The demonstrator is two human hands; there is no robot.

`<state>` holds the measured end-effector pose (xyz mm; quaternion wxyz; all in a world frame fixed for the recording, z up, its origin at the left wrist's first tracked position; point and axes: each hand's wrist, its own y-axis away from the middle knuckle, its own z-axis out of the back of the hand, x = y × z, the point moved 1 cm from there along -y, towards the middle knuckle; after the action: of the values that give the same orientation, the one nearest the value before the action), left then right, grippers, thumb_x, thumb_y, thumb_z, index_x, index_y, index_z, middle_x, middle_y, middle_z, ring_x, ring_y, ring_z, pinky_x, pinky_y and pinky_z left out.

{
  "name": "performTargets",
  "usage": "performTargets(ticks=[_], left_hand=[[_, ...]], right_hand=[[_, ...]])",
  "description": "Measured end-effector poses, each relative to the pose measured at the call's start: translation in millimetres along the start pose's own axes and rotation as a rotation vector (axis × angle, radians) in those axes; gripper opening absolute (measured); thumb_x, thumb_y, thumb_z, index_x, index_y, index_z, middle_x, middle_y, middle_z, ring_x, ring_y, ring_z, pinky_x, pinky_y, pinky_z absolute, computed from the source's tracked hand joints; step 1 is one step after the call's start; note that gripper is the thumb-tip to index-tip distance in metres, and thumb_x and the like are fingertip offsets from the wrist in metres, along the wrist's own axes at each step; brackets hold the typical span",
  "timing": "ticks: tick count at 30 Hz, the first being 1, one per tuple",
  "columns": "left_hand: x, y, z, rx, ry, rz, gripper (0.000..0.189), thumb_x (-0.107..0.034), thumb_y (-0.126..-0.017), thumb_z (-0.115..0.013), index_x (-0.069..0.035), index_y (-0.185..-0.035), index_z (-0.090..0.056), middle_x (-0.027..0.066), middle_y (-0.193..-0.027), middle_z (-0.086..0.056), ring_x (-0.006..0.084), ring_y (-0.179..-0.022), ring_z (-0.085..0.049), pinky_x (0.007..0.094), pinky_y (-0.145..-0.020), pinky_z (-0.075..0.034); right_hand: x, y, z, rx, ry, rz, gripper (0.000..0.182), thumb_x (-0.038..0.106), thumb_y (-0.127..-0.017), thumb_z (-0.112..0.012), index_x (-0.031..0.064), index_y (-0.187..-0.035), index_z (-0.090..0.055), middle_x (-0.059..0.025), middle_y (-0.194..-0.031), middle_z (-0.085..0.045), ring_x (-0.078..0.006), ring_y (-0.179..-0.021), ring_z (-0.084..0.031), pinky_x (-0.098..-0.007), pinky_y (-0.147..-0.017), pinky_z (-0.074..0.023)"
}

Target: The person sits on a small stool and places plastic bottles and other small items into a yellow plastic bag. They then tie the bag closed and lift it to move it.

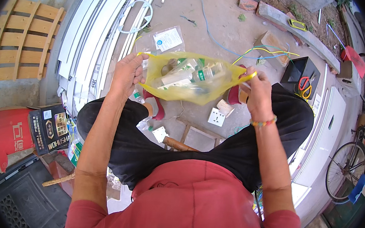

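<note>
A thin yellow plastic bag [184, 96] is stretched between my hands, its mouth spread wide. My left hand [130, 71] pinches one corner of the rim, and my right hand [256, 90] grips the opposite corner. Inside lie clear plastic bottles with green labels, one plastic bottle [202, 73] near the middle, along with crumpled clear wrapping and white paper. Below the bag, a white wall socket plate [216, 117] rests on the ground beside a small paper cup [225, 108]. Another clear bottle [138, 96] is by my left foot.
Long white panels [95, 23] lie along the left, near a wooden pallet [25, 39]. On the right, scissors [304, 88] with red and orange handles rest on a black box [294, 70]. Loose coloured wires [264, 49] cross the ground ahead. A bicycle [348, 166] stands far right.
</note>
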<state>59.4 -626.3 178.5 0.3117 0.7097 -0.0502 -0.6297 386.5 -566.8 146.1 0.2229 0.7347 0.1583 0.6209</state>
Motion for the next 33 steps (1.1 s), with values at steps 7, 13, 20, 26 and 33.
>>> performTargets(ticks=[7, 13, 20, 26, 33], left_hand=[[25, -30, 11, -0.13, -0.021, -0.025, 0.023, -0.016, -0.088, -0.05, 0.003, -0.1, -0.053, -0.001, -0.06, -0.041, 0.007, -0.045, -0.039, 0.0238, -0.048, -0.045], [41, -53, 48, -0.238, -0.077, -0.007, 0.021, -0.011, -0.084, -0.051, 0.004, -0.098, -0.053, 0.0039, -0.067, -0.05, 0.0113, -0.052, -0.05, 0.0267, -0.054, -0.05], [15, -67, 5, -0.35, -1.341, -0.931, 0.038, -0.001, -0.075, -0.056, -0.001, -0.112, -0.051, 0.0176, -0.107, -0.054, 0.0311, -0.099, -0.054, 0.0377, -0.084, -0.044], [31, -111, 0, 0.117, -1.806, -0.611, 0.017, -0.003, -0.075, -0.05, -0.006, -0.088, -0.06, 0.0119, -0.092, -0.053, 0.0287, -0.089, -0.055, 0.0367, -0.072, -0.048], [51, -110, -4, 0.194, -2.051, -1.036, 0.004, -0.009, -0.069, -0.054, -0.008, -0.071, -0.058, 0.0079, -0.082, -0.048, 0.0225, -0.078, -0.052, 0.0306, -0.063, -0.045]], right_hand=[[25, -38, -19, 0.337, -0.172, -0.268, 0.035, 0.019, -0.088, -0.05, -0.0063, -0.112, -0.048, -0.0117, -0.09, -0.058, -0.0248, -0.091, -0.055, -0.0349, -0.086, -0.0415], [59, -40, -31, 0.508, 0.13, -0.247, 0.03, 0.004, -0.083, -0.044, -0.0056, -0.111, -0.048, -0.0051, -0.078, -0.057, -0.0132, -0.066, -0.055, -0.0237, -0.067, -0.0461], [66, -33, -32, 0.569, 0.102, -0.396, 0.032, 0.013, -0.083, -0.054, -0.0071, -0.108, -0.052, -0.0048, -0.082, -0.057, -0.0107, -0.065, -0.047, -0.0215, -0.063, -0.0396], [71, -35, -35, 0.567, 0.014, -0.437, 0.026, 0.015, -0.082, -0.058, -0.0034, -0.1, -0.057, -0.0052, -0.084, -0.057, -0.011, -0.067, -0.046, -0.0211, -0.064, -0.0385], [69, -43, -36, 0.549, 0.073, -0.405, 0.031, 0.018, -0.085, -0.054, -0.0037, -0.108, -0.054, -0.0029, -0.084, -0.058, -0.0105, -0.067, -0.049, -0.023, -0.066, -0.0395]])
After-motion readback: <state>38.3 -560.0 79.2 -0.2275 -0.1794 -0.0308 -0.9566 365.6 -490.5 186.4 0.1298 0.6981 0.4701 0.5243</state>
